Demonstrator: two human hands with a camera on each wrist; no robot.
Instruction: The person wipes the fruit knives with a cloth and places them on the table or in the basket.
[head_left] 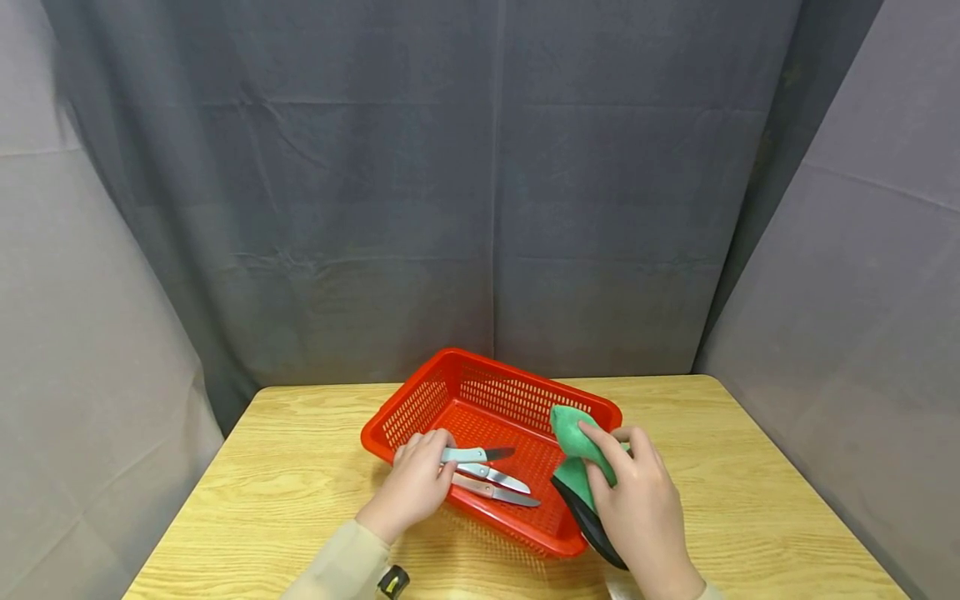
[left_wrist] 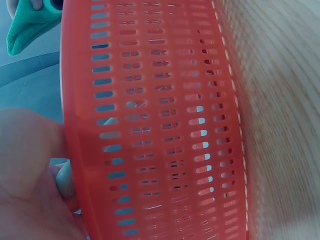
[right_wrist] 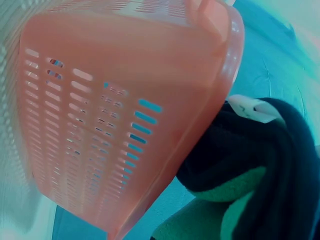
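My left hand (head_left: 411,487) grips the handles of three small knives at the near left rim of a red plastic basket (head_left: 438,354). One knife (head_left: 465,455) has a light blue handle and a dark blade, the middle knife (head_left: 512,481) a pale handle, the third knife (head_left: 474,486) a pinkish handle. All blades point right, over the basket's inside. In the left wrist view, fingers and a pale handle (left_wrist: 65,180) show beside the slotted basket wall. At the basket's right end, my right hand (head_left: 641,496) pinches a folded green cloth (head_left: 577,429) with black backing.
Underneath lies a light wood-grain table (head_left: 285,475), reaching out on both sides of the basket. A dark grey curtain (head_left: 375,208) hangs behind its far edge, with pale cloth walls (head_left: 840,333) at the sides. A small black device (head_left: 393,582) sits by the left wrist.
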